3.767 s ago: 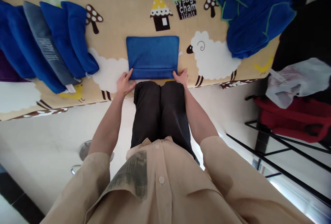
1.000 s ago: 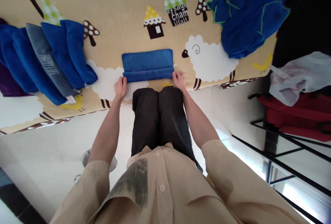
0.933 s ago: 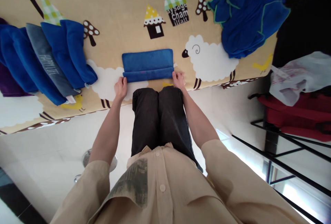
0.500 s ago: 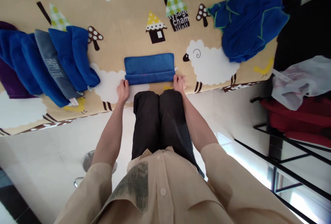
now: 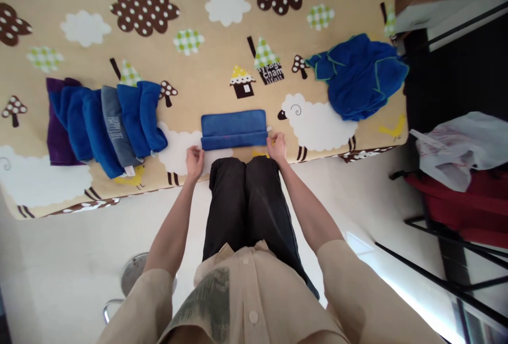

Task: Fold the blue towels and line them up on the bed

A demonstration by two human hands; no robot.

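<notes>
A blue towel [image 5: 233, 121] lies flat in front of me with its near edge folded over into a narrow band. At the band's left end, my left hand [image 5: 194, 161] is closed, fingertips pinching the corner. My right hand [image 5: 277, 147] pinches the opposite corner, beside a small white tag. To the left lies an overlapping row of rolled or folded towels [image 5: 93, 127], mostly blue, with one grey and one purple. A crumpled pile of blue cloths [image 5: 359, 82] with green edging rests on the right.
Everything lies on a beige bed cover [image 5: 206, 84] printed with sheep, houses and clouds. Right of it are a white plastic bag [image 5: 460, 145], a red bag [image 5: 468, 201] and black metal bars [image 5: 428, 270]. A round metal stool [image 5: 133, 272] stands on the floor at lower left.
The camera view has shifted, showing more of the bed cover's far side. Both hands stay at the towel's near corners, and the fold looks the same.
</notes>
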